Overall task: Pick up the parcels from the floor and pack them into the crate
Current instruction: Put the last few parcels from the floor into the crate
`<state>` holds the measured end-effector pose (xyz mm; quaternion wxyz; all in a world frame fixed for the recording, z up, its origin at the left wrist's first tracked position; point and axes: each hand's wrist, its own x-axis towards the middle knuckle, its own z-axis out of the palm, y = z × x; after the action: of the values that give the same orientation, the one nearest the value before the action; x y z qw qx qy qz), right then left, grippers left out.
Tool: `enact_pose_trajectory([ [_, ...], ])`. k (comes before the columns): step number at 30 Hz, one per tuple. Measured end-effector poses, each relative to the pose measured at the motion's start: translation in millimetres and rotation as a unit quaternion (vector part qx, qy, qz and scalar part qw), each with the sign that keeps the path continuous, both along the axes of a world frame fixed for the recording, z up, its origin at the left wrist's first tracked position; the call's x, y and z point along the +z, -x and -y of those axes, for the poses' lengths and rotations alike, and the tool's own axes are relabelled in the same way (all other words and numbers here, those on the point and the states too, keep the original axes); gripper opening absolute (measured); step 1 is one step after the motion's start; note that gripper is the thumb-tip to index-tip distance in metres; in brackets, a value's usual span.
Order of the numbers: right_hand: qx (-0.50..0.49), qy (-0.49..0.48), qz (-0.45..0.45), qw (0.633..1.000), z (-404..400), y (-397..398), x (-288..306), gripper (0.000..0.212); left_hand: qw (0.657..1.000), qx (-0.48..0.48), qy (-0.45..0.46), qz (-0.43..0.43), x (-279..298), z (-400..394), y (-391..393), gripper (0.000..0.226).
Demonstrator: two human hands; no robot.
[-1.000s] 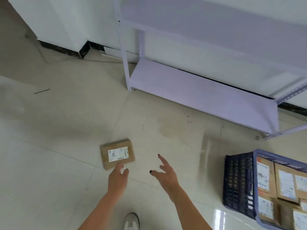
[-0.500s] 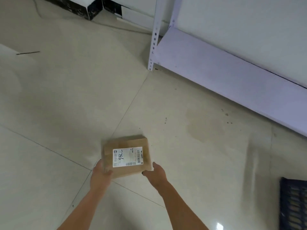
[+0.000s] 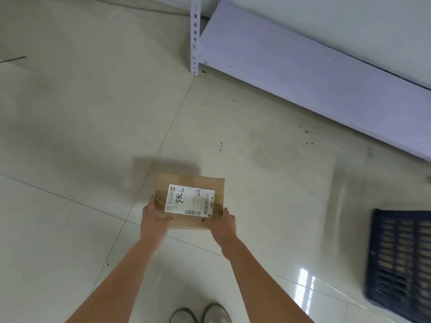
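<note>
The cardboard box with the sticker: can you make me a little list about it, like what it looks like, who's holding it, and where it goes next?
thing: cardboard parcel, brown
sticker: white shipping label with handwritten 7786 and barcodes
held by: left hand at its left corner, right hand at its right corner
where: above the tiled floor
goes next: probably the dark blue crate at the right edge
nearby: pale purple metal shelf
</note>
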<state>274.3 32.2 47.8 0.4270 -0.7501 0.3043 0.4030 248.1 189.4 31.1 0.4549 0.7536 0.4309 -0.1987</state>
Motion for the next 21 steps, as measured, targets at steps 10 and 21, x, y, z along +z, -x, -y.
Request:
enact_pose_trajectory([
  [10,-0.170,0.066,0.105,0.978,146,12,250,0.056,0.991,-0.133,0.021,0.012,240,139,-21,0.067],
  [21,-0.216,0.102,0.126,0.963,382,52,404,0.067,0.965,-0.249,0.079,0.027,387,366,6,0.079],
])
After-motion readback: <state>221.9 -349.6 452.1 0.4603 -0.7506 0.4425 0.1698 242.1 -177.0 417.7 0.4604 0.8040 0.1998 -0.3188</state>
